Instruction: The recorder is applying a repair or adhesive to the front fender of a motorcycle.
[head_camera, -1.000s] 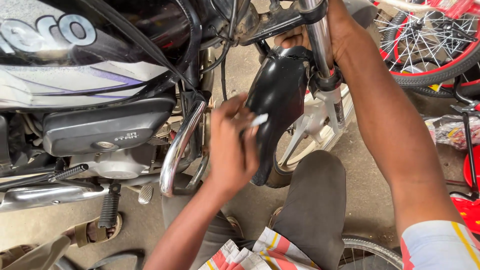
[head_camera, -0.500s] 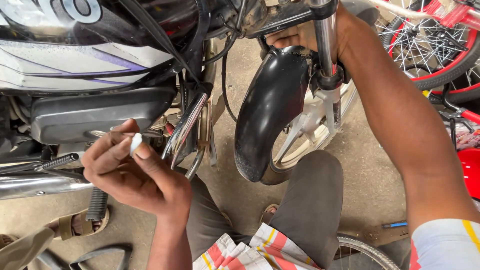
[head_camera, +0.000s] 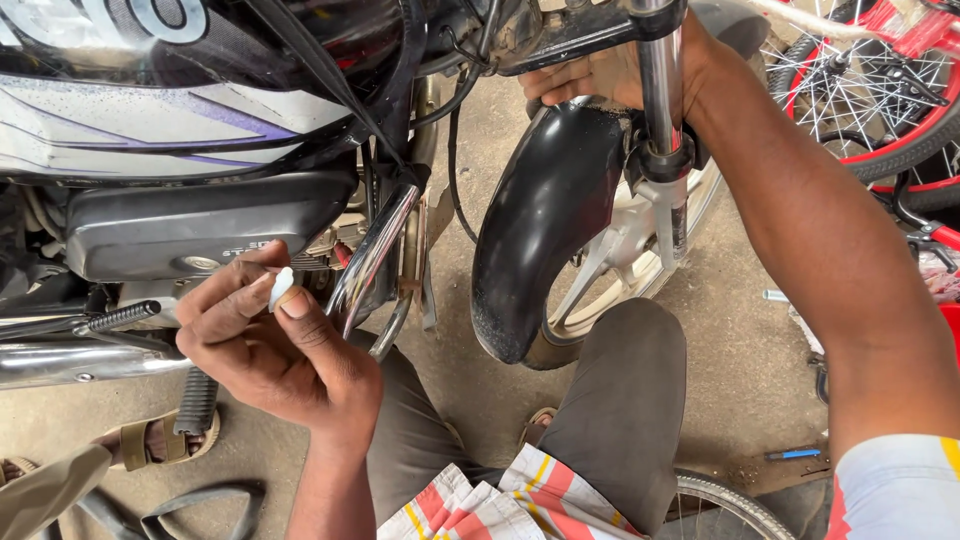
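Note:
My left hand (head_camera: 270, 345) is raised in front of the motorcycle's engine (head_camera: 190, 235), pinching a small white piece (head_camera: 281, 287) between thumb and fingers. My right hand (head_camera: 590, 75) reaches up behind the black front mudguard (head_camera: 545, 215) and grips its top edge beside the chrome fork leg (head_camera: 660, 90). The right forearm crosses the frame from the lower right. The front wheel (head_camera: 600, 290) sits under the mudguard. My knee in grey trousers (head_camera: 620, 400) is bent below the wheel.
The black-and-white fuel tank (head_camera: 170, 90) fills the upper left, with a chrome crash bar (head_camera: 375, 255) and footpeg (head_camera: 125, 317) below. A red bicycle wheel (head_camera: 870, 100) stands at upper right. A blue tool (head_camera: 795, 454) lies on the concrete floor. Another person's sandalled foot (head_camera: 150, 440) is at lower left.
My left hand came away from the mudguard, moved left and down toward the engine, and now holds the small white piece up. My right hand stayed on the mudguard's top.

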